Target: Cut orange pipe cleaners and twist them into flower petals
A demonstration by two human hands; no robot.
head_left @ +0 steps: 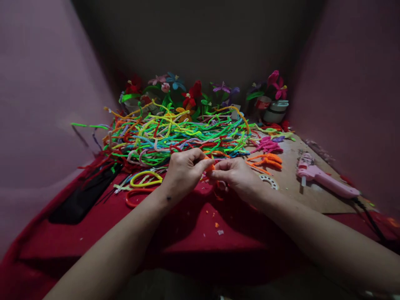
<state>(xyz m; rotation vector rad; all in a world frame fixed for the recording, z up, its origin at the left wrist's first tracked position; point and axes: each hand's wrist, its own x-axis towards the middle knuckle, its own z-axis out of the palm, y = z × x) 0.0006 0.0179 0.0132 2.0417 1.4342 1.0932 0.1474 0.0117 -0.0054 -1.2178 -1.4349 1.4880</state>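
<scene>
Both my hands meet above the front of the table, pinching an orange pipe cleaner (pixel 211 167) between them. My left hand (pixel 185 168) has thumb and forefinger closed on it from the left. From the right, the fingertips of my right hand (pixel 239 177) press on the same piece; its exact shape is mostly hidden by the fingers. Just behind the hands lies a large heap of colourful pipe cleaners (pixel 187 135). Orange looped petals (pixel 271 161) rest right of my right hand, with pink petals (pixel 268 144) behind them.
A pink glue gun (pixel 328 179) with a cord lies on a brown board (pixel 315 202) at right. Scissors with yellow and red handles (pixel 142 179) and a black phone-like slab (pixel 84 196) lie at left. Pipe-cleaner flowers (pixel 189 98) and a jar (pixel 276 110) stand behind.
</scene>
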